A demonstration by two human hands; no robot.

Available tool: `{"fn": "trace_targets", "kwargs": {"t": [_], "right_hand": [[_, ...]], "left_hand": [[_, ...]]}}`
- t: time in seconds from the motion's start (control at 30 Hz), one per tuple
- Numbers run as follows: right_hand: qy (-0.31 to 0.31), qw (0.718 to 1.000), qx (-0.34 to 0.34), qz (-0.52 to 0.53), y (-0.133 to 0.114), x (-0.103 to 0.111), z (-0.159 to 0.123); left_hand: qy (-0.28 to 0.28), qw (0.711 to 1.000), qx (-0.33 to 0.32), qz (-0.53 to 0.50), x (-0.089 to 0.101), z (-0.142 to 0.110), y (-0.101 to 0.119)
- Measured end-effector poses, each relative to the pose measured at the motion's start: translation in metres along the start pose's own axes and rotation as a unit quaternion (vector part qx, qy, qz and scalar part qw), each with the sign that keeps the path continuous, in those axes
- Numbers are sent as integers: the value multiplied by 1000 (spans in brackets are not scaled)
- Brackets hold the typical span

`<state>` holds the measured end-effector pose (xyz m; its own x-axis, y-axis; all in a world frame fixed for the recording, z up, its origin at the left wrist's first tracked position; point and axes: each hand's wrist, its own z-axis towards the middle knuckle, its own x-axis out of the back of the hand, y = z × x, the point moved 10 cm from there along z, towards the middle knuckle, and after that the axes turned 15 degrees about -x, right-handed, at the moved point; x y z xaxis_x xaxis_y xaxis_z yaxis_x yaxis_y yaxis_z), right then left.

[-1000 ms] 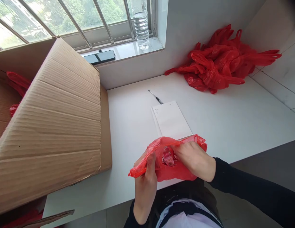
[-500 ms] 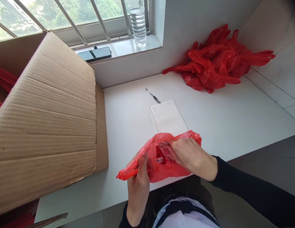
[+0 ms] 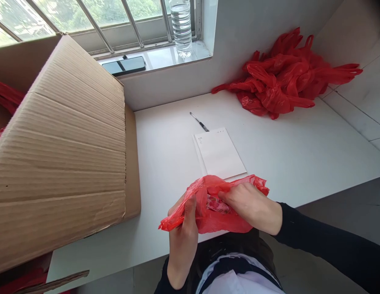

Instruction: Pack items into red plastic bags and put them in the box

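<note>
A red plastic bag [image 3: 224, 224] is held mouth upward at the table's near edge. My left hand [image 3: 184, 232] grips its left side, thumb over the rim and fingers behind the film. On the opposite side my right hand [image 3: 252, 206] is closed at the bag's mouth, with its fingertips partly hidden by the film. Inside the opening lies a shiny red-and-white patterned packet [image 3: 218, 204], just below my right thumb; much of it is covered by the bag.
Beyond the bag lie a white notebook [image 3: 222, 153] and a pen [image 3: 199, 122]. A large cardboard box [image 3: 76, 143] stands at left. Crumpled red bags [image 3: 278, 81] are heaped at the back right. On the windowsill are a phone [image 3: 125, 65] and a water bottle [image 3: 181, 28].
The packet inside the bag shows a different, patterned part, and the small white label is out of sight. Both hands and the bag have shifted slightly right in view.
</note>
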<state>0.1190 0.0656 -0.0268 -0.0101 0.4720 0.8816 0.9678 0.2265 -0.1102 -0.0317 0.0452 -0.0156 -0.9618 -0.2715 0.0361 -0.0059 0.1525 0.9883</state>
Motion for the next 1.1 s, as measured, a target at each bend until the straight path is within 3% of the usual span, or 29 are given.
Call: {"fn": "trace_targets", "kwargs": {"t": [0.2, 0.37, 0.47, 0.57, 0.67, 0.77, 0.9, 1.1], "right_hand": [[32, 999, -37, -3, 4, 0, 4], [86, 994, -2, 72, -17, 8, 8], [109, 989, -7, 103, -12, 12, 9], [112, 987, -29, 108, 3, 11, 9], [115, 986, -55, 104, 12, 11, 10], [115, 988, -34, 100, 0, 10, 11], [96, 991, 24, 89, -26, 0, 16], [79, 993, 21, 85, -27, -1, 14]], "left_hand": [[4, 1000, 14, -4, 5, -4, -2], [13, 1000, 11, 18, 14, -3, -11], [13, 999, 31, 29, 16, -2, -18], [37, 996, 67, 38, 21, -4, -23], [29, 998, 44, 26, 16, -2, -15], [23, 999, 38, 15, 12, -1, -13], [52, 997, 49, 26, 20, -3, -19], [87, 994, 54, 31, 33, -5, -24]]}}
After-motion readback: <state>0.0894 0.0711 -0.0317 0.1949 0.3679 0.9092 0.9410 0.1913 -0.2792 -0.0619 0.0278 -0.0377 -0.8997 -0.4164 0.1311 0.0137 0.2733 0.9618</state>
